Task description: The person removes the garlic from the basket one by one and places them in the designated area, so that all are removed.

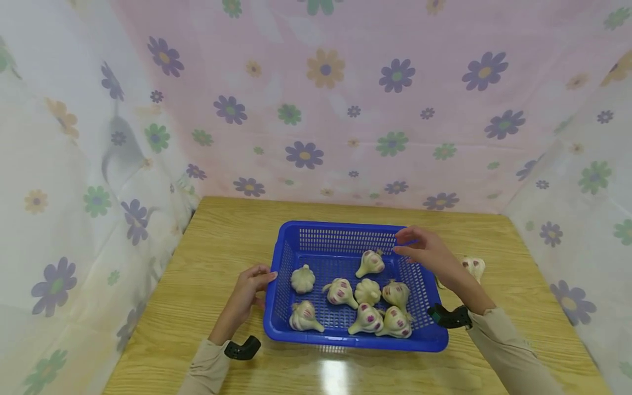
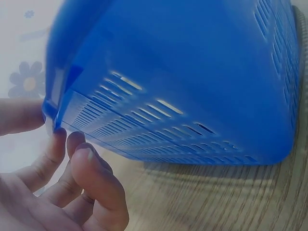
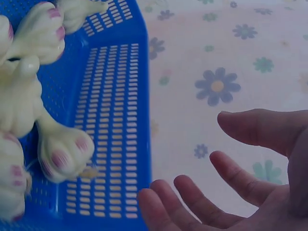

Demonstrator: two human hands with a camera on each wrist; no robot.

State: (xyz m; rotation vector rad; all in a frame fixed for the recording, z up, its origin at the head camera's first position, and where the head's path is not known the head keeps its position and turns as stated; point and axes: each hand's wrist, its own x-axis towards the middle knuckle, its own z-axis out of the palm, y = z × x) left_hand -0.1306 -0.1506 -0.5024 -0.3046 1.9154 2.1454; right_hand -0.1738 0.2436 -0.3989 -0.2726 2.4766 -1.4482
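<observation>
Eight cream-white garlic bulbs with purple marks (image 1: 340, 291) lie inside a blue rectangular plastic basket with slotted walls (image 1: 355, 342). The basket's long axis runs from left to right before me, its right end a little nearer to me than its left. The bulbs' necks point various ways: the farthest one's slants down to the left, the near-left one's points right. A ninth bulb (image 1: 474, 266) sits outside, on the wood-grain desk (image 1: 222, 241) to the right of the basket, partly behind my wrist.

The basket's left rim is between the fingers of my left hand (image 1: 249, 288), which pinch its edge from outside. The basket's far right corner lies under my right hand (image 1: 425, 252); those fingers are released, spread loosely and holding nothing, with the farthest bulb just to their left and nearer to me. Whether any fingertip there brushes the rim, I cannot tell.

My left forearm comes up from the lower left in a beige sleeve (image 1: 204, 366); my right reaches in from the lower right, fingertips pointing left, thumb apart.
</observation>
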